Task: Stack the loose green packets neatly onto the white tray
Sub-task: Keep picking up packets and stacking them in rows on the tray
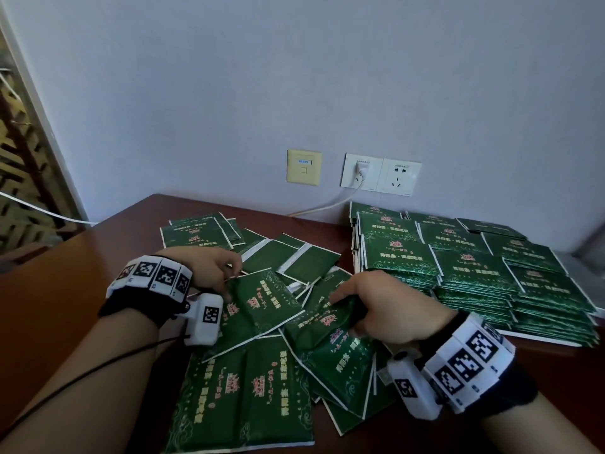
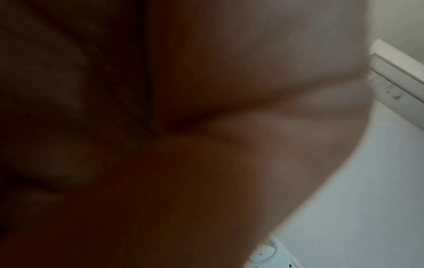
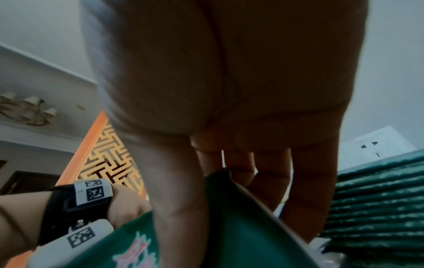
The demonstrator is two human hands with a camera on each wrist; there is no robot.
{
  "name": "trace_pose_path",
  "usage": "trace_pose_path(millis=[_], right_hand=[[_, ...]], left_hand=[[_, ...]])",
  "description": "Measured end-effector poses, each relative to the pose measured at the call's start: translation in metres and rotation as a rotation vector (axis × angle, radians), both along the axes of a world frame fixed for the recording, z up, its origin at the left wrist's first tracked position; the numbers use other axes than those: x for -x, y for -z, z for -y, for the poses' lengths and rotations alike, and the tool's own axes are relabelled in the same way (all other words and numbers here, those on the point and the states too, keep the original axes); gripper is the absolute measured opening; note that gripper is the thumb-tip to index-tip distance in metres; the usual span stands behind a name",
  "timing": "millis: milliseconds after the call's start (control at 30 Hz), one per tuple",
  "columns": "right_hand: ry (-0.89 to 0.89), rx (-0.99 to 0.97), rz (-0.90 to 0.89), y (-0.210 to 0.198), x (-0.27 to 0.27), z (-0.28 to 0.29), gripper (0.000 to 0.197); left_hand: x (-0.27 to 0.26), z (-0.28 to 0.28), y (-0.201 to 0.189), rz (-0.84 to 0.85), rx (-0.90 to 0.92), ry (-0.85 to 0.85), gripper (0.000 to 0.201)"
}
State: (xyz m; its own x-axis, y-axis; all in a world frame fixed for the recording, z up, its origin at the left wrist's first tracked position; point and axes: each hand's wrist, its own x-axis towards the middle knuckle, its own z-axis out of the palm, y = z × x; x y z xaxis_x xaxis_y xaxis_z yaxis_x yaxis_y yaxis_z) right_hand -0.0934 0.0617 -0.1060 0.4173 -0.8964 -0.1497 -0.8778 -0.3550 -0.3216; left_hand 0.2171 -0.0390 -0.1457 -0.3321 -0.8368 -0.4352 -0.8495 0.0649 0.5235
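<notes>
Loose green packets [image 1: 248, 398] lie scattered over the brown table [image 1: 82, 290] in front of me. My left hand [image 1: 226, 280] curls its fingers on the top edge of a tilted packet [image 1: 262, 306]. My right hand [image 1: 353, 306] grips a crumpled packet [image 1: 327, 335]; in the right wrist view the right hand [image 3: 229, 163] holds this packet [image 3: 241, 226] between thumb and fingers. Neat stacks of packets [image 1: 474, 273] cover the white tray [image 1: 553, 341] at the right. The left wrist view shows only a dark, blurred left hand [image 2: 160, 145].
A wall with sockets [image 1: 379, 173] and a plugged white cable [image 1: 324, 206] runs behind the table. More packets [image 1: 196, 234] lie at the back left. A lattice screen [image 1: 19, 178] stands beyond the table's left edge.
</notes>
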Motion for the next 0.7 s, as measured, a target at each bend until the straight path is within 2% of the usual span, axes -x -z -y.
trace_pose_path(millis=[67,167,233,333,400,467,567,633,700], right_hand=[[0.006,0.01,-0.047,0.003,0.0,0.002,0.055],[-0.025,0.059,-0.065,0.003,0.005,0.003,0.043],[-0.069,0.116,-0.049,0.001,0.011,0.003,0.03],[-0.119,0.177,0.037,-0.007,0.021,0.002,0.009],[-0.119,0.196,0.162,-0.013,0.028,0.001,0.013],[-0.096,0.204,0.332,-0.018,0.032,0.0,0.018],[-0.042,0.126,0.471,-0.016,0.036,0.001,0.018],[-0.031,0.074,0.444,-0.009,0.037,0.003,0.016],[-0.026,0.016,0.345,-0.001,0.038,0.005,0.015]], left_hand=[[0.002,-0.003,-0.005,0.052,-0.043,0.069,0.031],[0.001,-0.008,-0.012,0.046,-0.067,0.117,0.037],[0.0,-0.009,-0.013,-0.143,-0.069,0.119,0.04],[0.002,-0.008,-0.013,-0.561,-0.021,-0.003,0.046],[0.006,-0.007,-0.013,-0.643,0.063,-0.045,0.053],[0.009,-0.005,-0.012,-0.569,0.102,-0.038,0.06],[0.014,-0.003,-0.004,-0.233,0.149,0.025,0.061],[0.017,-0.003,-0.001,-0.05,0.188,0.021,0.048],[0.022,-0.004,-0.002,-0.032,0.234,-0.018,0.027]])
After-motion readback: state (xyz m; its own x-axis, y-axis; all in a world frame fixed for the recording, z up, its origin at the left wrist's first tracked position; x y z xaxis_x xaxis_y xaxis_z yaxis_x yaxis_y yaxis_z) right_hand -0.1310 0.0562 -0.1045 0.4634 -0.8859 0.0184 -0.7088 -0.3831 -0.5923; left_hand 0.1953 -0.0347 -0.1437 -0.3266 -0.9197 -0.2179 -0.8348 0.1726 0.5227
